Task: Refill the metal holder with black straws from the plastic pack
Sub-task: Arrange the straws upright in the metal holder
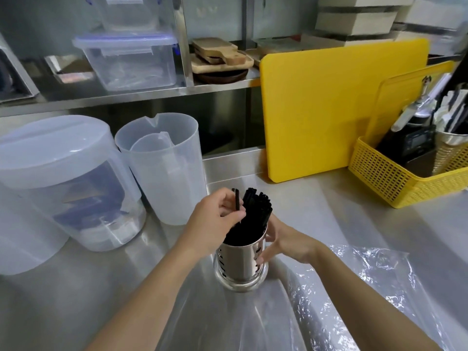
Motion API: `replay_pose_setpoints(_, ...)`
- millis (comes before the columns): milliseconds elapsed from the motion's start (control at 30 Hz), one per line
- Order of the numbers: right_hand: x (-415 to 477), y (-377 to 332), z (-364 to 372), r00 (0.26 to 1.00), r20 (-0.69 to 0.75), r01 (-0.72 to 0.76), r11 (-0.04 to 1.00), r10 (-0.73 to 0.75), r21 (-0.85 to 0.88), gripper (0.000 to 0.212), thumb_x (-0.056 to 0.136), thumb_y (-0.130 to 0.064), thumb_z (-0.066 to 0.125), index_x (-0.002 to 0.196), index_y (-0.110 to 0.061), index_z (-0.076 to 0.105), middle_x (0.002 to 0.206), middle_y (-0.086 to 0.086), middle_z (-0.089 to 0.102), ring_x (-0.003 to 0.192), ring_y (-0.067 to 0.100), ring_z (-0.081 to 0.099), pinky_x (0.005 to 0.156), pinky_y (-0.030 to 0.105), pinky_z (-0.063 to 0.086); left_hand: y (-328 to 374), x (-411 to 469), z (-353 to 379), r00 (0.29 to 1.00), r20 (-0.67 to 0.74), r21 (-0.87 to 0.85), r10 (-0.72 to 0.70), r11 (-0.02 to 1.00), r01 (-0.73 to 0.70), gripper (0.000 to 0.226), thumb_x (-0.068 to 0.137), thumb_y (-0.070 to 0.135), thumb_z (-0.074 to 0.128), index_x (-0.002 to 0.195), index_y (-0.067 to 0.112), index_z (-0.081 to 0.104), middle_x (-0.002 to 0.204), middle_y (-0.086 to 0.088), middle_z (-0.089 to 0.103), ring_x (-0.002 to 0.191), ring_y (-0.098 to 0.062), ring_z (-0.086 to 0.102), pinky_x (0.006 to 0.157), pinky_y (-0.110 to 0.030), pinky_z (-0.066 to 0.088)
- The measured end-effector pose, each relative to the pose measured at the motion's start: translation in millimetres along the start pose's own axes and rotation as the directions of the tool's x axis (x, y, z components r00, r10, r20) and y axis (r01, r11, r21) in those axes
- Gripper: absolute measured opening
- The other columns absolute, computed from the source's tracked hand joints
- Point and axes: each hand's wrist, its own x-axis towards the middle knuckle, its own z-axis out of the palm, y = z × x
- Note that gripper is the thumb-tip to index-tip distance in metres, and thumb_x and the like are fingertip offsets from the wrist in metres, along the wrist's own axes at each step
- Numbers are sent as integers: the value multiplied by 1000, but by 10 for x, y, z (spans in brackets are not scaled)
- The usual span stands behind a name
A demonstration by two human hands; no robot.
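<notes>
A perforated metal holder (240, 271) stands upright on the steel counter, packed with black straws (255, 214) that lean to the right. My left hand (215, 224) hovers over the holder's left rim and pinches a single black straw (237, 202) upright beside the bunch. My right hand (283, 244) presses against the holder's right wall, fingers wrapped around it. The clear plastic pack (342, 287) lies crumpled and flat on the counter in front of and to the right of the holder; I see no straws in it.
Two translucent plastic jugs (164, 168) and a lidded tub (63, 178) stand left of the holder. A yellow cutting board (316, 110) leans at the back. A yellow basket (395, 178) with utensils sits at the right. Shelves with containers run behind.
</notes>
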Motion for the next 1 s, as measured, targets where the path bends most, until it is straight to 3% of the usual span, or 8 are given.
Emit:
replay_pose_setpoints(167,79,-53,-86,994,106,-10,1000,11,-8,101,58,22,66,135,-34,33,130,4,54,114,16,52,97,46,44,-122,-22,65,1000,10,28,-25,999,25,30,76,5,71,77,32,57,87,4,68,87,-19,67,90,-39,52)
replay_pose_setpoints(333,84,-124,-150,986,163,-26,1000,28,-11,99,61,18,63,139,-33,29,127,-7,55,114,2,54,89,26,47,-79,-20,-9,995,-44,-52,88,995,-90,31,76,13,73,91,34,57,98,8,66,98,-7,63,93,-27,47)
replay_pose_setpoints(433,58,-140,-219,992,126,11,1000,-8,-19,96,62,10,68,140,-32,30,135,-6,52,127,8,46,106,37,35,-50,27,-90,985,-105,-49,139,988,-145,28,77,16,72,93,33,56,101,11,65,101,-5,60,93,-22,44)
replay_pose_setpoints(500,27,-168,-261,998,41,52,998,-54,36,88,62,3,71,136,-31,38,135,-2,54,129,15,46,109,49,31,-46,76,-123,982,-127,-6,137,990,-139,29,78,18,71,92,35,53,102,14,63,103,-5,58,94,-21,43)
replay_pose_setpoints(567,-25,-208,-294,989,-90,129,987,-121,97,75,61,0,72,128,-26,49,129,-1,59,122,18,52,101,46,42,-50,120,-139,983,-121,50,139,990,-134,27,79,19,69,92,35,52,102,15,62,103,-4,57,95,-19,42)
replay_pose_setpoints(667,-120,-302,-256,958,-205,226,968,-201,109,56,65,-3,70,116,-23,58,118,-2,64,106,15,60,85,29,50,-56,165,-120,983,-104,139,155,980,-139,23,81,20,67,97,29,53,104,11,63,104,-7,57,95,-19,42)
replay_pose_setpoints(833,-85,-388,-78,880,-417,238,971,-229,-33,32,64,-24,78,93,-26,64,77,-11,63,73,9,57,70,26,45,-42,232,-39,981,-52,252,189,953,-171,31,83,21,65,112,23,54,116,8,58,111,-7,52,101,-28,41)
replay_pose_setpoints(1000,11,-424,10,845,-473,233,968,-248,-92,19,72,-18,76,82,-27,63,53,-18,51,54,4,44,57,23,37,-12,356,-53,992,51,316,114,941,-124,48,87,28,59,131,29,42,141,6,43,130,-14,38,105,-30,32)
